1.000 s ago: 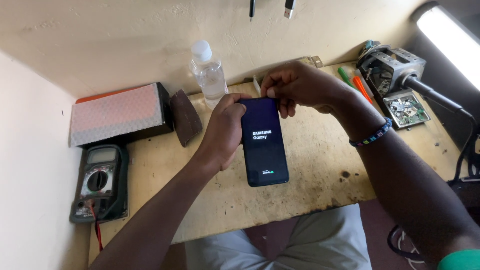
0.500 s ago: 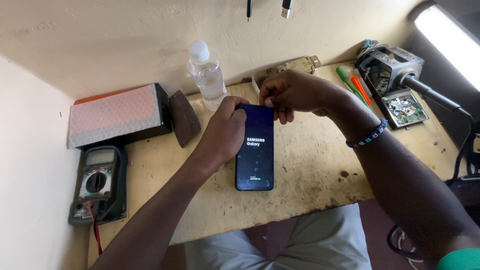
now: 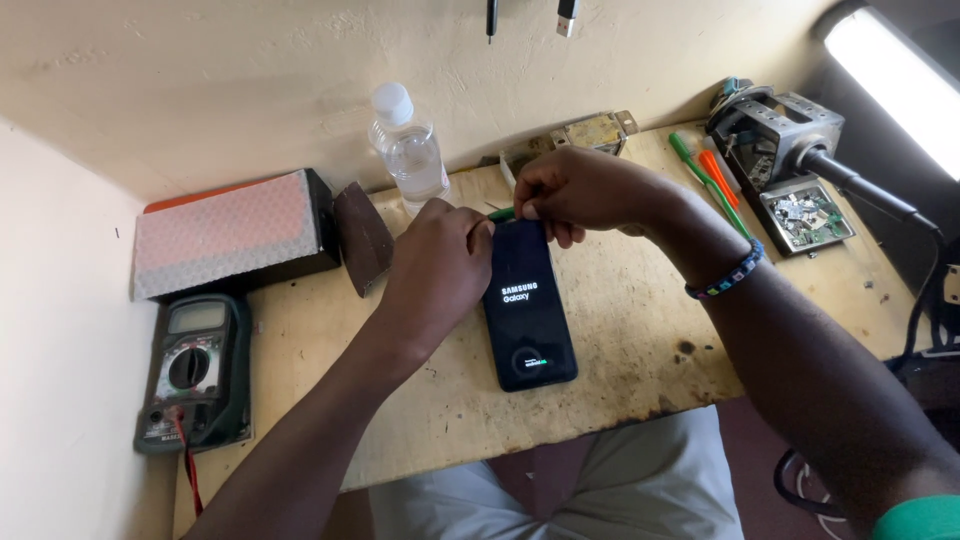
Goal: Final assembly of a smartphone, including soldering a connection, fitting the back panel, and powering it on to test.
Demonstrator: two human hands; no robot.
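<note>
Near edge: the plywood workbench (image 3: 620, 350) ends just above the person's lap; the smartphone (image 3: 527, 305) lies flat a little in from it, bottom end toward the person, its screen lit with start-up graphics.
Left hand: the left hand (image 3: 440, 275) cups the phone's left side, fingers curled and closed against its edge, steadying it on the wood.
Right hand: the right hand (image 3: 575, 190) is pinched shut on a thin green tool (image 3: 503, 213) at the phone's top edge; whether the tip is touching the casing I cannot tell.
Risk at the phone: a push along the top edge could, I judge, skid the phone toward the near edge if the left hand loosens, or let the tip slip and scratch the glass.
Left corner: a multimeter (image 3: 193, 370) sits near the near-left corner, its red lead trailing over the edge; an elbow could snag it.
Far edge: a clear water bottle (image 3: 408, 150) stands upright just behind the hands; a knock could spill it toward the live phone.
Far right corner: green and orange screwdrivers (image 3: 712, 180) and a bare circuit board (image 3: 805, 212) lie well apart from the phone.
</note>
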